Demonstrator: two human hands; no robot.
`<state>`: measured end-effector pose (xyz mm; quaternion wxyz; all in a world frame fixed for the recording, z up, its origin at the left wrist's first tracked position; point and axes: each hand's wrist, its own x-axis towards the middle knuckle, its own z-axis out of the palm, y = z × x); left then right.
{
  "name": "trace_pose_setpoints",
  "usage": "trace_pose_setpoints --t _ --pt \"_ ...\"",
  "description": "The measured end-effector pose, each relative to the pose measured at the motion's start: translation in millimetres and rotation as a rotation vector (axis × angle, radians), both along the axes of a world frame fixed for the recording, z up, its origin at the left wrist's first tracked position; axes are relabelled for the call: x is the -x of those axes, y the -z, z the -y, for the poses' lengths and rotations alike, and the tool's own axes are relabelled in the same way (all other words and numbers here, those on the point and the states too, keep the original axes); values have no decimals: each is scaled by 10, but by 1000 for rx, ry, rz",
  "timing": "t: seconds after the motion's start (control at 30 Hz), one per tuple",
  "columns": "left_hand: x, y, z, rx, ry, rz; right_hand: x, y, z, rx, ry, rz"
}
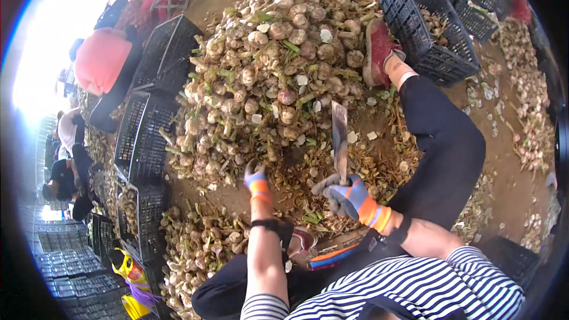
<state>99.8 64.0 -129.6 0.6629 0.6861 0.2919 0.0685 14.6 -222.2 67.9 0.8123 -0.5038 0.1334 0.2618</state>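
A big heap of garlic bulbs with cut stems lies on the ground in front of me. My right hand, in a grey, blue and orange glove, is closed round the handle of a long-bladed knife. Its blade points up and away from me, over the litter at the heap's near edge. My left hand, gloved alike, is at the near left edge of the heap beside the bulbs. Motion smears its fingers, so I cannot make out whether it holds one. Another pile of garlic lies to the left of my left forearm.
Dry skins and trimmings cover the ground between my legs. Black plastic crates line the left side; another crate with some garlic stands at far right, beyond my red shoe. A person in pink bends at far left.
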Motion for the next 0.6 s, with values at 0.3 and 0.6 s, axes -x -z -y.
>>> trace_pose_setpoints --t 0.3,0.6 --pt "-224 207 492 -635 459 -353 -133 165 118 287 -48 194" --pt "766 165 170 706 415 228 -23 6 -110 1160 -771 611"
